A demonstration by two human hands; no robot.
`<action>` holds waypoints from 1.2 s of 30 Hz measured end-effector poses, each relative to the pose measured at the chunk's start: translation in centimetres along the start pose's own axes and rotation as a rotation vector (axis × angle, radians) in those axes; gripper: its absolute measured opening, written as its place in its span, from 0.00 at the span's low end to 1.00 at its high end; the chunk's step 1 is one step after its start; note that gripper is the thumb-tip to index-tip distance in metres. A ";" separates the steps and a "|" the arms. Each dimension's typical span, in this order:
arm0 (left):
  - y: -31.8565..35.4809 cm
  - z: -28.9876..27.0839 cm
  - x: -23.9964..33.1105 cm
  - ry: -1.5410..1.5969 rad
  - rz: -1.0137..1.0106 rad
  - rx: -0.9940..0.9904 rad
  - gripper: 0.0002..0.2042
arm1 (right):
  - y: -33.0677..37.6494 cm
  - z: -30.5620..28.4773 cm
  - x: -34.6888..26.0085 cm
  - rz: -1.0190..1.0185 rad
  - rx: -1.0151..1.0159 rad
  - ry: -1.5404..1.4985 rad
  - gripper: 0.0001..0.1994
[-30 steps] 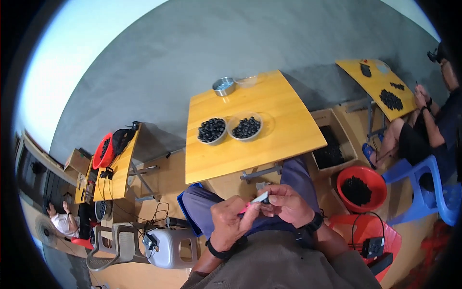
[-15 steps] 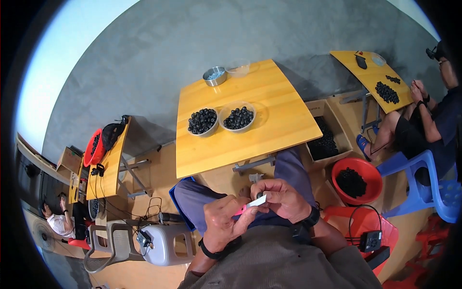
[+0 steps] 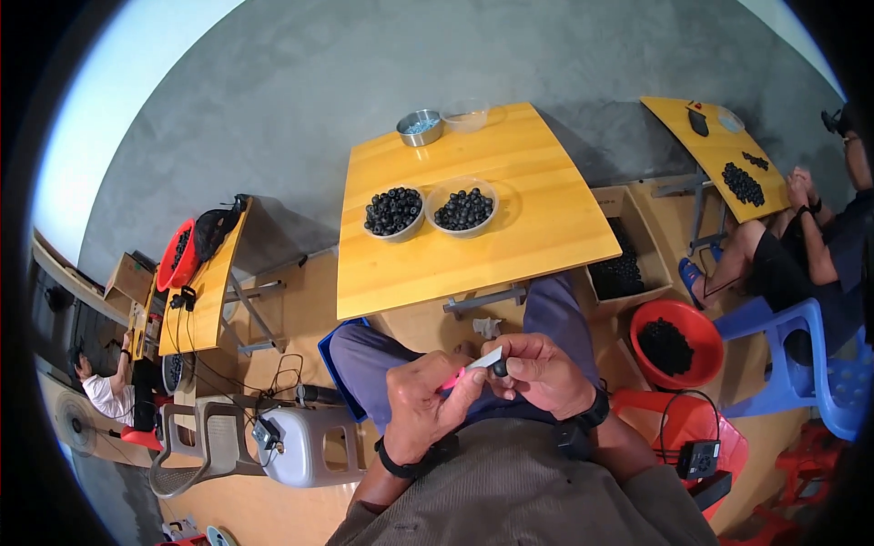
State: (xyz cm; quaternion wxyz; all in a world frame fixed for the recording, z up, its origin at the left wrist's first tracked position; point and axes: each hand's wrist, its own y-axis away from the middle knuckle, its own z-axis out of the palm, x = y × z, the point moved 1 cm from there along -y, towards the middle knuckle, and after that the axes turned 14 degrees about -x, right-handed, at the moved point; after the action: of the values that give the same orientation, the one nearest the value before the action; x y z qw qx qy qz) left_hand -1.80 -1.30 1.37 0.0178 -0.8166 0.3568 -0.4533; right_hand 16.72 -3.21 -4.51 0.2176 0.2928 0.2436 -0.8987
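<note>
Over my lap, my left hand [image 3: 426, 400] is closed around the pink handle of a small knife [image 3: 485, 358]. Its pale, flat blade points up to the right and touches or nearly touches a small round black piece [image 3: 500, 369]. That piece is pinched between the thumb and fingers of my right hand [image 3: 549, 375]. On the yellow table [image 3: 473, 259] ahead, two clear plastic bowls stand side by side: the left bowl [image 3: 397, 237] and the right bowl [image 3: 464, 233] both hold many similar black pieces, some with a visible hole.
A metal bowl [image 3: 420, 128] with light-blue bits and a clear tub [image 3: 466, 116] stand at the table's far edge. To the right are a carton [image 3: 651, 235] and a red basin [image 3: 708, 362] of black pieces. A co-worker [image 3: 824, 241] sits beyond; another person [image 3: 114, 387] is far left.
The blade now slants more steeply upward, and the black piece shows more beneath it. My view has shifted slightly. The far-left person's arm now reaches toward a table.
</note>
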 end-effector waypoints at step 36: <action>-0.3 0.1 0.2 -0.019 0.104 -0.008 0.08 | -0.2 -0.4 0.0 -0.032 -0.001 0.081 0.12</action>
State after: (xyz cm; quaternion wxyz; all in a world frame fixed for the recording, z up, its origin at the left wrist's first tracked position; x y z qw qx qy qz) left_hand -1.43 -1.20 1.54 0.0412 -0.8014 0.4002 -0.4426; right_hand 16.74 -2.82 -4.69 0.1933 0.3251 0.2574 -0.8892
